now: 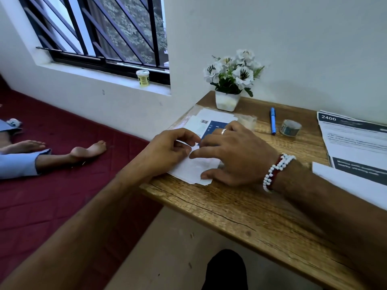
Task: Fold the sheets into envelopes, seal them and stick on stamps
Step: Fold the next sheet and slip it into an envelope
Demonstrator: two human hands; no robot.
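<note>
A white folded sheet (193, 168) lies at the left edge of the wooden table (240, 210). My left hand (167, 146) pinches the sheet's upper edge between thumb and fingers. My right hand (232, 151), with a ring and a white bead bracelet, presses flat on the sheet, fingers spread. Under and behind my hands lies a clear packet with white and blue printed paper (211, 122). A roll of tape (290, 127) stands further right. A stack of printed sheets (354, 141) lies at the table's right side.
A blue pen (272, 120) lies beside the tape roll. A white pot of artificial flowers (229, 86) stands at the table's back against the wall. Another person's bare feet (88, 150) rest on the red mat at left. A small jar (142, 78) sits on the windowsill.
</note>
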